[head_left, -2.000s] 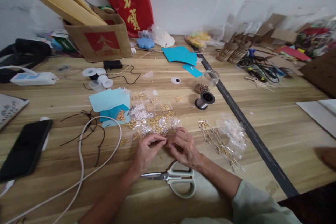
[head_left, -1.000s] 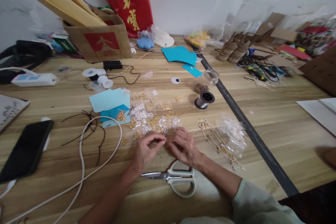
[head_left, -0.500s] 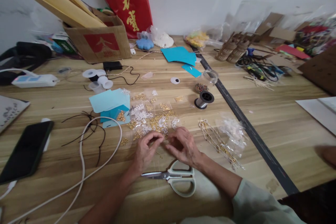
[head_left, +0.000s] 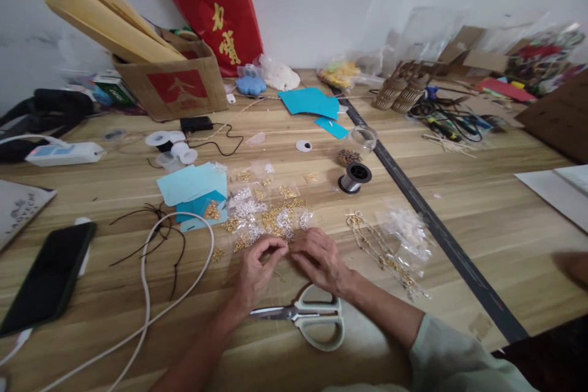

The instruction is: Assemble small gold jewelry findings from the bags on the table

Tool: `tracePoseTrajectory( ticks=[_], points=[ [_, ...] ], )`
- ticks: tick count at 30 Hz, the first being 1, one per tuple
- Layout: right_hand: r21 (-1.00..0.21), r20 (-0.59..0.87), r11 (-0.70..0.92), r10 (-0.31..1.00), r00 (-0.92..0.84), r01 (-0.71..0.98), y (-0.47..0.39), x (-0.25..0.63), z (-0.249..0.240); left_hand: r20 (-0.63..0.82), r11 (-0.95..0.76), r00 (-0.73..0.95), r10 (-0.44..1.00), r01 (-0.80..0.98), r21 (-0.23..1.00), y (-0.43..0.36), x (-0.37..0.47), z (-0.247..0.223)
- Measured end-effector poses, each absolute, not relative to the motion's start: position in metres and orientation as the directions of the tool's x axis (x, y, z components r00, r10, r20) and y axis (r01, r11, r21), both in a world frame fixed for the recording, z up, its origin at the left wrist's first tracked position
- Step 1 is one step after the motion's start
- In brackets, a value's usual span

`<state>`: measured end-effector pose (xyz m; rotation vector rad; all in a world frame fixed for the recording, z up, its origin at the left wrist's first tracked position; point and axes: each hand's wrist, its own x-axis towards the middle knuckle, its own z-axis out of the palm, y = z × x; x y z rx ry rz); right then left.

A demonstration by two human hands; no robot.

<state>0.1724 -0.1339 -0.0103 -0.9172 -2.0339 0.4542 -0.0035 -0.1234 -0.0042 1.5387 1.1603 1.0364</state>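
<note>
Bright, even, diffuse light, soft faint shadows under the pale-handled steel scissors (head_left: 307,316); mild sheen on the light wooden plank table (head_left: 482,208); wide-angle bowing toward the edges; clutter at two o'clock soft and blurred; centre fairly sharp

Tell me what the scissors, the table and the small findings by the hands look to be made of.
Scissors: bright metal blades, pale matte handles, likely plastic. Table: light wood or wood-look laminate, grain stripes visible. Findings: shiny gold and silver bits, probably metal.
</note>
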Motion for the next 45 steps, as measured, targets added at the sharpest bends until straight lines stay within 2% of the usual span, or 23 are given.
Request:
tracePoseTrajectory(
  ticks=[21,25,31,36,42,45],
  points=[
    [-0.639,0.517,0.626,0.779,-0.354,0.447,-0.135,0.173,-0.011,0.185,-0.224,0.163,0.969,0.269,0.937,-0.126,-0.003,-0.001],
    [-0.694,0.496,0.590,0.807,-0.321,0.412,-0.136,0.175,-0.009,0.165,-0.186,0.102,0.981,0.251,0.950,-0.126,-0.004,-0.003],
    [-0.805,0.480,0.518,0.855,-0.194,0.290,-0.134,0.177,-0.006,0.062,-0.063,0.010,0.998,0.197,0.978,-0.127,-0.007,-0.005],
    [-0.889,0.402,0.402,0.914,-0.049,0.218,-0.131,0.180,-0.008,0.065,-0.062,-0.009,0.998,0.156,0.986,-0.126,-0.006,-0.005],
    [-0.942,0.308,0.302,0.951,0.019,0.149,-0.128,0.184,-0.013,0.036,-0.031,-0.024,0.999,0.173,0.985,-0.125,-0.007,-0.004],
    [-0.938,0.317,0.311,0.948,0.015,0.154,-0.127,0.185,-0.012,0.035,-0.031,-0.022,0.999,0.168,0.985,-0.126,-0.007,-0.005]
  ],
)
